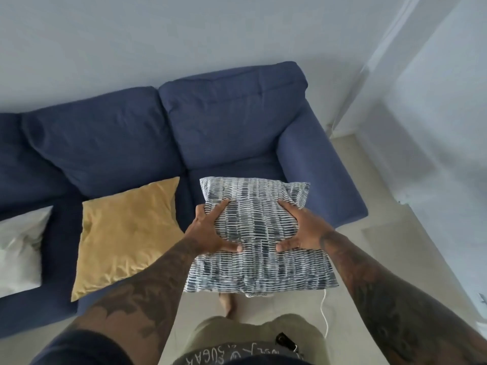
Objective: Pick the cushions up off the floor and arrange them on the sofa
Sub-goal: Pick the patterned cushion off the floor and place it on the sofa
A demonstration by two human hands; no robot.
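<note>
I hold a blue-and-white patterned cushion [259, 233] in front of me, over the front edge of the right seat of the navy sofa [232, 122]. My left hand [210, 233] grips its left side and my right hand [300, 230] grips its right side, thumbs on top. A mustard yellow cushion [126, 235] lies flat on the middle seat. A white cushion [21, 248] lies on the seat at the far left, partly cut off by the frame.
The sofa's right armrest [321, 175] stands just right of the held cushion. Pale floor [395, 246] runs along the sofa front and to the right. A white cable [325, 320] trails on the floor by my feet. White walls rise behind and at the right.
</note>
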